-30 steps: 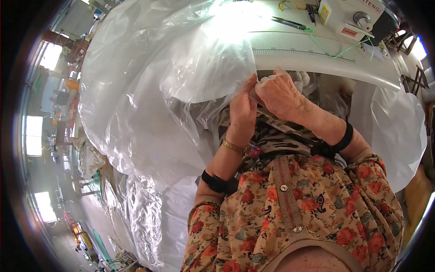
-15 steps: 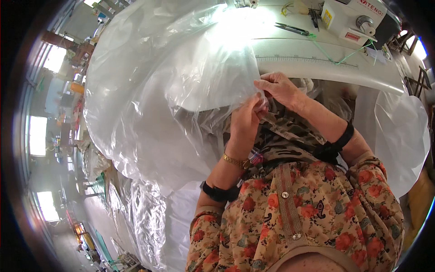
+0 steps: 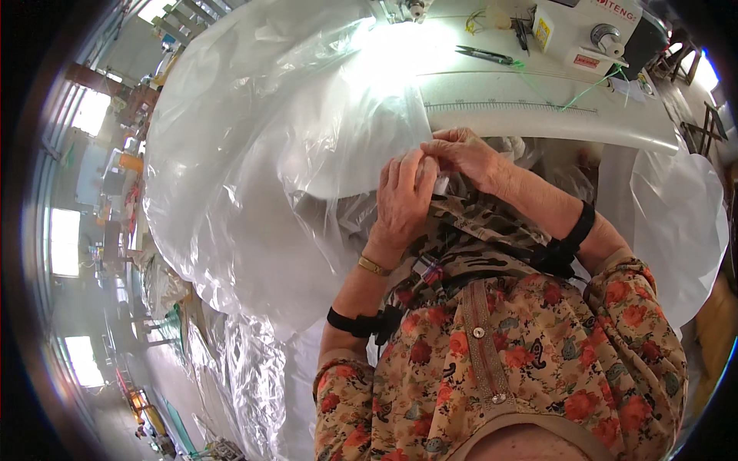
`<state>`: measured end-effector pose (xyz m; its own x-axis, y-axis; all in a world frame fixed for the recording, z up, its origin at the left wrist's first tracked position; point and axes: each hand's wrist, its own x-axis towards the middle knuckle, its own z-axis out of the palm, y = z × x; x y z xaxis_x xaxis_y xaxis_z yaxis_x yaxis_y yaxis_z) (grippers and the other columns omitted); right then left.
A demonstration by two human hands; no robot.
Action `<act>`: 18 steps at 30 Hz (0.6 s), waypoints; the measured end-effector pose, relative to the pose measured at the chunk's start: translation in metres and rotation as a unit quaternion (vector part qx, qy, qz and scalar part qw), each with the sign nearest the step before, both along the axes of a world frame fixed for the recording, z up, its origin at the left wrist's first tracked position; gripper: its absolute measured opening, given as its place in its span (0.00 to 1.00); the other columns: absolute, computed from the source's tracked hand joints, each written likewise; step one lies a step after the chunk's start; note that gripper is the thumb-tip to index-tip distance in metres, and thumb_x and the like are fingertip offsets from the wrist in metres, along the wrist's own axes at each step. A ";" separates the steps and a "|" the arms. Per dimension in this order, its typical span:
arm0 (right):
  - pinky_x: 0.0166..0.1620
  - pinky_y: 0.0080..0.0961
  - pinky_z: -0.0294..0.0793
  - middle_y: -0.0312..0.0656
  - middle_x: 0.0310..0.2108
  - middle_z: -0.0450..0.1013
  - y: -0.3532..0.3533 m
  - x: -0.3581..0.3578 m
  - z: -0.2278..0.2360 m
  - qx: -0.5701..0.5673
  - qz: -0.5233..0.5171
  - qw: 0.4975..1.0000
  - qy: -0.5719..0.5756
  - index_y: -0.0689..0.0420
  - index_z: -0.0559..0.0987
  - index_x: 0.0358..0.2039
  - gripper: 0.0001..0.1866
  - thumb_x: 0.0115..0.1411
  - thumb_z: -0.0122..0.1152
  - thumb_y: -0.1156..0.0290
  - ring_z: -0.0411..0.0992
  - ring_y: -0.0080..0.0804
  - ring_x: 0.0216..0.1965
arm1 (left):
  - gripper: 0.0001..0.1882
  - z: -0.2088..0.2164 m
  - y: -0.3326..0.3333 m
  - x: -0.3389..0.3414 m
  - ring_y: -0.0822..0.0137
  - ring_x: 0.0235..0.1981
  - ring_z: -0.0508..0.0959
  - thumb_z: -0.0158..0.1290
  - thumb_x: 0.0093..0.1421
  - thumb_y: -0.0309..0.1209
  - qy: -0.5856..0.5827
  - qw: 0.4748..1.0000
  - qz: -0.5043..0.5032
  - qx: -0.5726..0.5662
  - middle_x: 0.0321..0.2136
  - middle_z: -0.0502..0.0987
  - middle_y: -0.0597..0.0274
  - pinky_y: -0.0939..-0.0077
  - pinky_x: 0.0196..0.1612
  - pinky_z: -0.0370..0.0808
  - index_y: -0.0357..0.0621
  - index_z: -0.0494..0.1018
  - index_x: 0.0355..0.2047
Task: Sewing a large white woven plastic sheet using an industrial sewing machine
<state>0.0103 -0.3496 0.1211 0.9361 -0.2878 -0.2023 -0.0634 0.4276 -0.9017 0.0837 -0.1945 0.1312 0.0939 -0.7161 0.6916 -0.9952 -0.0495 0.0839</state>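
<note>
A large translucent plastic sheet (image 3: 231, 177) spreads over the left of the sewing machine table and hangs over its front edge. Close together at that edge, both my hands hold the sheet's right border. My left hand (image 3: 405, 188) has its fingers curled over the plastic, its back turned up. My right hand (image 3: 465, 157) pinches the same border, with thumb and index finger touching the left fingertips. The exact fold between the fingers is hidden. Above them, the sewing machine's needle area (image 3: 411, 9) is partly cut off by the top of the view, beside a bright lamp glare.
Black thread snips (image 3: 484, 54) lie on the white table (image 3: 530, 84), which has a printed ruler along its front. The machine's body with a handwheel (image 3: 607, 40) stands at the far right. Green thread (image 3: 588, 92) trails nearby. More white plastic (image 3: 673, 223) hangs at the right.
My left hand has turned so its back faces up and shifted slightly left. My right hand has moved a little left too, still pinching the border. The view has shifted slightly.
</note>
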 end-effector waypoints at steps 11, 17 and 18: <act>0.31 0.42 0.72 0.49 0.19 0.73 -0.054 0.032 0.052 -0.771 0.043 0.635 0.024 0.59 0.76 0.23 0.14 0.59 0.56 0.63 0.73 0.50 0.24 | 0.09 -0.011 -0.003 0.013 0.61 0.43 0.76 0.52 0.50 0.22 0.044 0.997 -0.067 -0.018 0.38 0.75 0.61 0.61 0.54 0.67 0.40 0.75 0.33; 0.49 0.34 0.70 0.42 0.33 0.73 -0.094 0.089 0.033 -0.842 -0.050 0.537 0.011 0.57 0.76 0.29 0.12 0.59 0.56 0.60 0.71 0.38 0.42 | 0.08 -0.015 0.000 0.018 0.64 0.45 0.77 0.52 0.49 0.20 0.101 0.993 -0.065 -0.002 0.37 0.77 0.62 0.52 0.61 0.59 0.41 0.75 0.32; 0.49 0.34 0.70 0.42 0.33 0.73 -0.098 0.091 0.031 -0.844 -0.057 0.532 -0.015 0.57 0.76 0.29 0.12 0.59 0.56 0.60 0.71 0.38 0.42 | 0.08 -0.015 -0.001 0.020 0.64 0.45 0.77 0.52 0.49 0.20 0.096 0.993 -0.067 -0.006 0.37 0.77 0.62 0.52 0.61 0.59 0.41 0.75 0.32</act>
